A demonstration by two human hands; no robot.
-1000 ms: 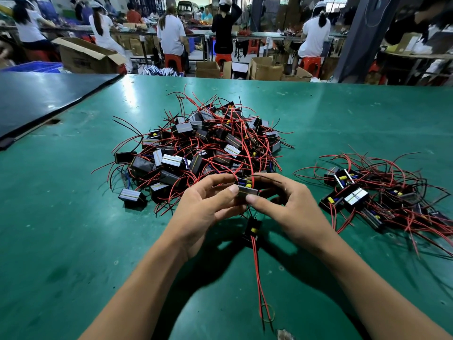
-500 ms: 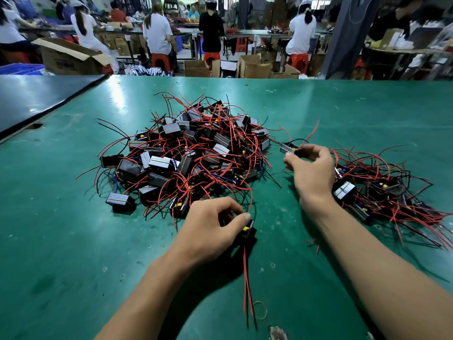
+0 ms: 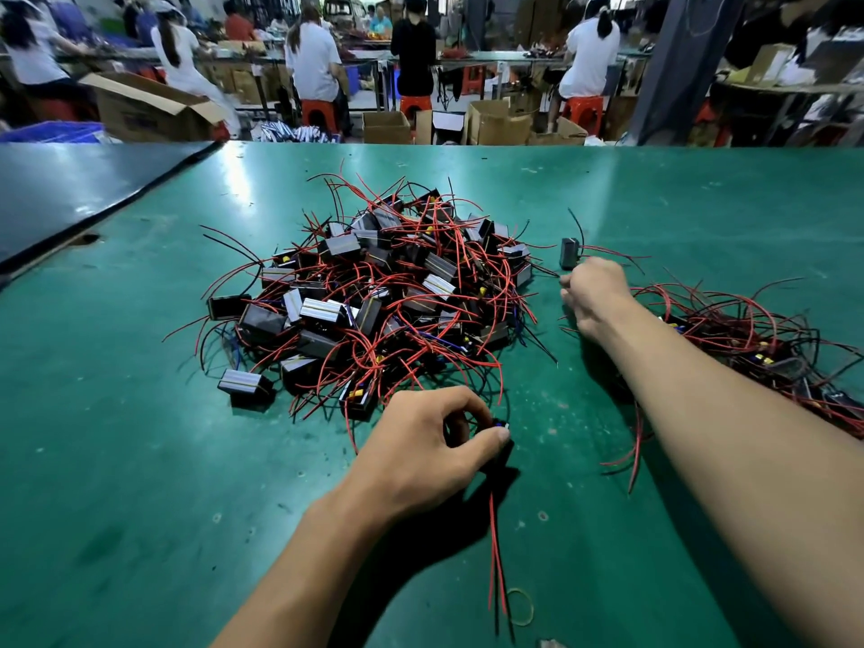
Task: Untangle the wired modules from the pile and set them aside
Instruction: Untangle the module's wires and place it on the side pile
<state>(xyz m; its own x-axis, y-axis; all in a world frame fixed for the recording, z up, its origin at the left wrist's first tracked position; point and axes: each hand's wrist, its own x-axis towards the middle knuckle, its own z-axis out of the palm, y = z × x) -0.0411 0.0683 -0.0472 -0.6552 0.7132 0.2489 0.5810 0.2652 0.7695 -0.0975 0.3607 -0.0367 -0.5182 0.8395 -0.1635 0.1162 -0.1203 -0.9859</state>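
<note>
The green table (image 3: 140, 460) fills the view. Nearest, the left hand (image 3: 421, 456) has its grip pinched on a small black module (image 3: 499, 430), whose red wires trail toward the viewer. Beyond sits the tangled pile (image 3: 383, 292). To its right, the right hand (image 3: 596, 292) is curled just beside another module (image 3: 569, 253); I cannot tell whether its grip holds it.

No text, label or number can be read. The pale faces of the modules (image 3: 322, 311) show no clear letters, and the print on the cardboard box (image 3: 140, 115) beyond the far edge of the table (image 3: 117, 460) is blurred.
</note>
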